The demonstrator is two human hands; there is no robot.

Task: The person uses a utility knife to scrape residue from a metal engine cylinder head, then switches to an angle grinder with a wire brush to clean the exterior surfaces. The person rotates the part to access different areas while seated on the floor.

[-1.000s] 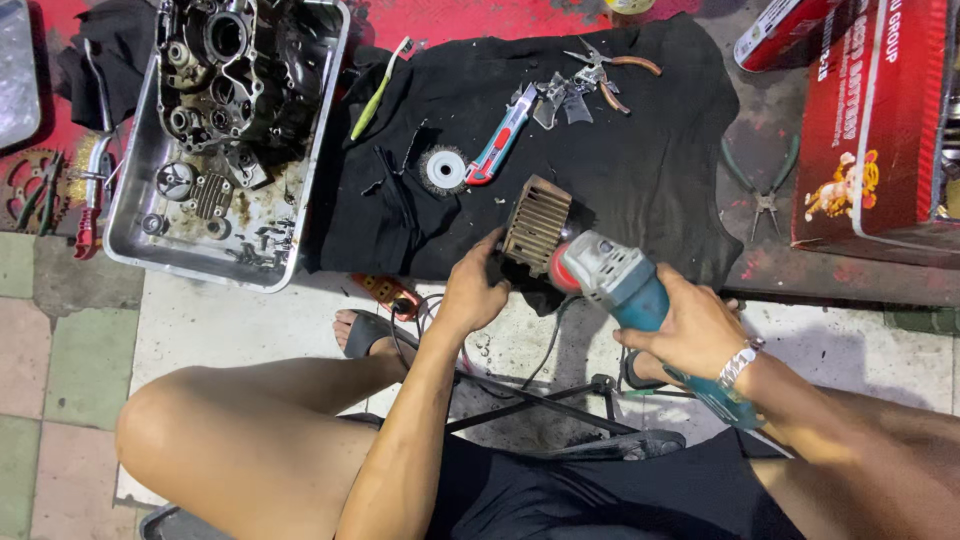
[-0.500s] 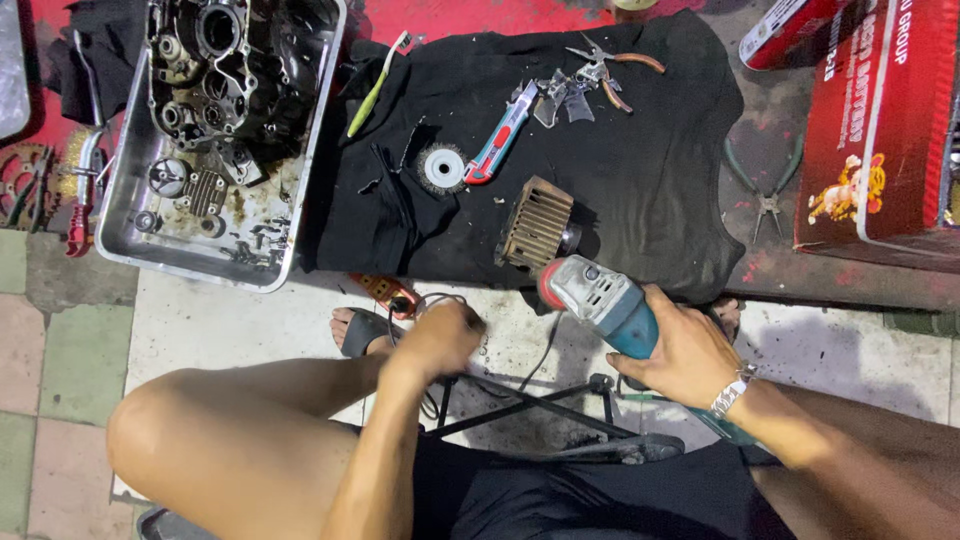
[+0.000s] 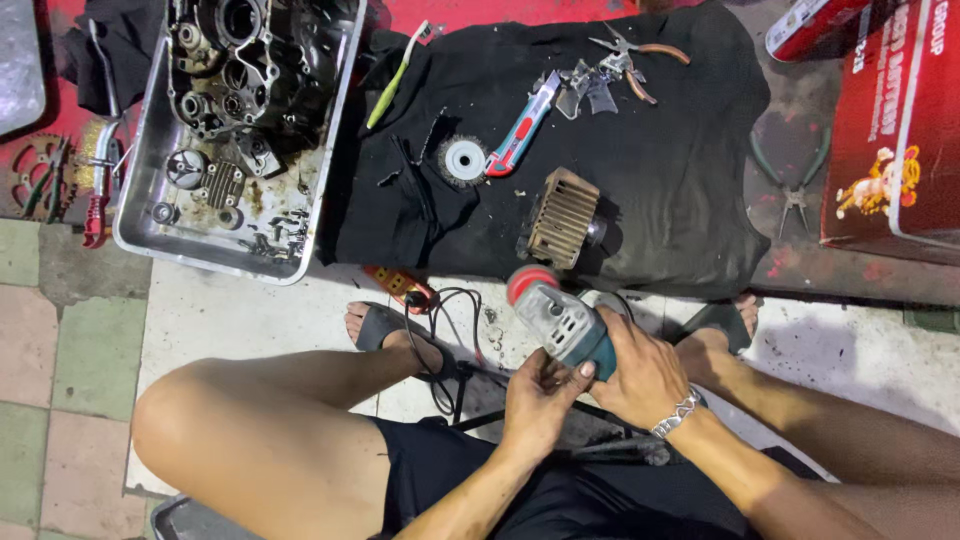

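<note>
The floor point(image 3: 250, 320) is pale tile with a red part beyond. On it lie a black cloth point(image 3: 660, 190), a metal tray point(image 3: 140, 230), pliers point(image 3: 795, 185) and 1 red box point(image 3: 890, 130).

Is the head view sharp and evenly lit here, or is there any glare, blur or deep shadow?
Head view: mostly sharp, no obvious motion blur on either hand at the angle grinder; bright glare on the metal tray rim; the black cloth swallows detail; picture edges look slightly stretched by the wide lens.

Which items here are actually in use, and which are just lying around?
In use:
- angle grinder, held by left hand and right hand
- finned cylinder, nearest on black cloth

Lying about:
- wire wheel
- utility knife
- pliers
- parts tray
- toothbrush
</note>
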